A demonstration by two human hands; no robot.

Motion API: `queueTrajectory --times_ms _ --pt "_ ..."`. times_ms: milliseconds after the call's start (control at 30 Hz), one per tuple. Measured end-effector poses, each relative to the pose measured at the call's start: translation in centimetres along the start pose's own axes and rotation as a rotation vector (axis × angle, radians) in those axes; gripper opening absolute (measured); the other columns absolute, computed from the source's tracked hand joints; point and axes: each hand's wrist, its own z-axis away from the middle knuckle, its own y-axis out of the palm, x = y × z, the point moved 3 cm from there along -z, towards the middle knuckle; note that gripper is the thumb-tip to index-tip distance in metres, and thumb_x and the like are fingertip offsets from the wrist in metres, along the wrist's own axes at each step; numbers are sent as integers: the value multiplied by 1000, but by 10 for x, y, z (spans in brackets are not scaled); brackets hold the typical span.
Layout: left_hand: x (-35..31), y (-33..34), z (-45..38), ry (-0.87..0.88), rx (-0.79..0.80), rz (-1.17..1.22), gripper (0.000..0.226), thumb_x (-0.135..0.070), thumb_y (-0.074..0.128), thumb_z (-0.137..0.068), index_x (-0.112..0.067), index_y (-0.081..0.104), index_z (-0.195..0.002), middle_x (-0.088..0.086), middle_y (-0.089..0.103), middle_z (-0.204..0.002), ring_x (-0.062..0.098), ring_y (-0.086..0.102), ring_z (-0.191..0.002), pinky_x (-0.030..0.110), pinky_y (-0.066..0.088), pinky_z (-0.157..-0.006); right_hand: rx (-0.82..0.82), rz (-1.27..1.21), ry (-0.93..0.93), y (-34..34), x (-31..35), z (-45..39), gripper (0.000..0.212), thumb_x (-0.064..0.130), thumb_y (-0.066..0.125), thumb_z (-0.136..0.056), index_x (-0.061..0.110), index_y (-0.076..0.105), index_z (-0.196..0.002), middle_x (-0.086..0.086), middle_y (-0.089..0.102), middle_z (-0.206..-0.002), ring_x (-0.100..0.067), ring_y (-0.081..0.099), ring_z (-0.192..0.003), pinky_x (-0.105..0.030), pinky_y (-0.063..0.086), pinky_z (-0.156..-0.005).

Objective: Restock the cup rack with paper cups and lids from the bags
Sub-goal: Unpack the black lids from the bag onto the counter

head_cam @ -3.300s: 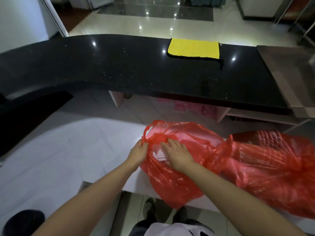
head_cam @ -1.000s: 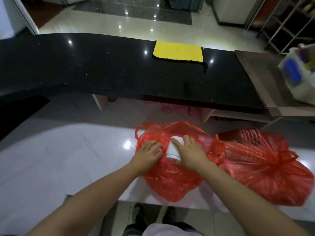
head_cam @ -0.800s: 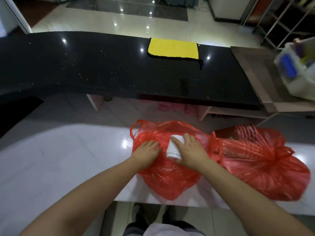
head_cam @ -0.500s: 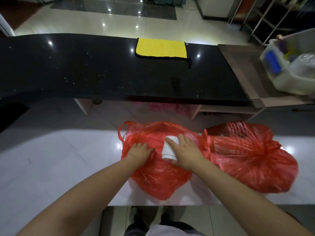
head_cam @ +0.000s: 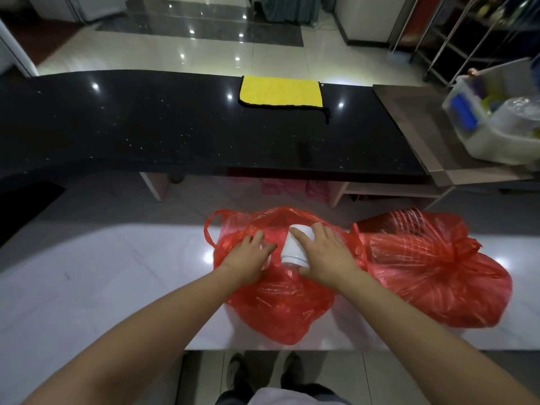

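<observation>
Two red plastic bags lie on the white counter (head_cam: 87, 287). The left bag (head_cam: 280, 305) is open at its top. My right hand (head_cam: 324, 255) grips a white paper cup stack (head_cam: 293, 247) lying at the bag's mouth, fingers curled over it. My left hand (head_cam: 248, 254) rests on the bag's plastic just left of the cups, fingers bent onto it. The right bag (head_cam: 432, 267) is knotted shut, with ribbed shapes showing through it. The cup rack is not in view.
A black counter (head_cam: 175, 127) runs across behind, with a yellow cloth (head_cam: 280, 90) on it. At the far right a white bin (head_cam: 493, 127) with clear lids and a blue item sits on a brown shelf. The counter's near edge is by my feet.
The bag's mouth has been opened and the white cup stack brought out under my right hand. The view has shifted right, bringing the white bin into sight. Both hands stay on the left bag.
</observation>
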Motion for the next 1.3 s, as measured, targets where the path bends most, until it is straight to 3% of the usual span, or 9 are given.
queueTrajectory --times_ms 133,233,367,500,600,733,867,1167,1300 --pt "3 -36 20 -2 -139 37 72 -46 69 -89 -29 34 -150 11 28 -151 37 41 -133 50 47 -103 -104 18 12 -24 7 2 92 63 63 -82 32 20 -157 -10 37 -131 -30 42 -116 -42 39 -98" --pt "10 -60 47 -92 -261 114 71 -48 71 -87 -31 37 -147 9 30 -151 34 42 -133 47 48 -103 -195 26 -16 -43 16 0 93 63 69 -77 32 26 -154 -10 40 -125 -31 46 -110 -43 44 -92" --pt "23 -71 97 -313 -334 290 73 -53 75 -83 -35 40 -144 6 37 -146 28 54 -123 40 53 -96 -234 -2 -148 -59 44 -2 93 56 72 -75 33 28 -153 -9 40 -124 -31 47 -108 -43 44 -91" --pt "15 -59 173 -568 -430 439 71 -53 76 -83 -28 43 -141 2 42 -137 24 58 -109 29 49 -86 -230 -22 -328 -59 85 8 88 59 69 -76 32 31 -151 -9 42 -120 -32 47 -105 -43 44 -88" --pt "3 -37 235 -703 -455 440 68 -53 70 -86 -32 41 -144 3 41 -134 22 56 -107 30 51 -88 -222 -47 -463 -49 126 27 83 60 69 -75 31 38 -147 -10 45 -117 -34 49 -102 -43 45 -85" --pt "-11 3 322 -897 -483 444 77 -70 54 -82 -35 41 -150 5 38 -139 23 55 -112 32 51 -94 -147 -46 -636 -30 188 60 85 54 70 -76 33 32 -149 -10 42 -123 -34 46 -111 -43 44 -92" --pt "-35 40 416 -1085 -590 444 66 -59 67 -85 -27 53 -140 9 42 -138 27 54 -115 33 51 -92 -58 -55 -826 -13 258 102 84 51 67 -80 35 24 -150 -10 38 -130 -33 43 -117 -40 42 -97" --pt "-91 130 654 -1474 -692 422 68 -54 71 -87 -19 53 -142 9 44 -141 24 52 -122 31 48 -96 80 -20 -1190 39 456 246 84 57 64 -84 37 18 -151 -9 34 -135 -33 40 -123 -41 41 -100" --pt "-115 178 768 -1611 -735 449 67 -55 74 -84 -19 55 -138 8 44 -143 25 57 -120 30 49 -95 245 -32 -1284 75 547 325 86 55 65 -83 36 20 -153 -11 33 -136 -36 40 -123 -42 41 -103"
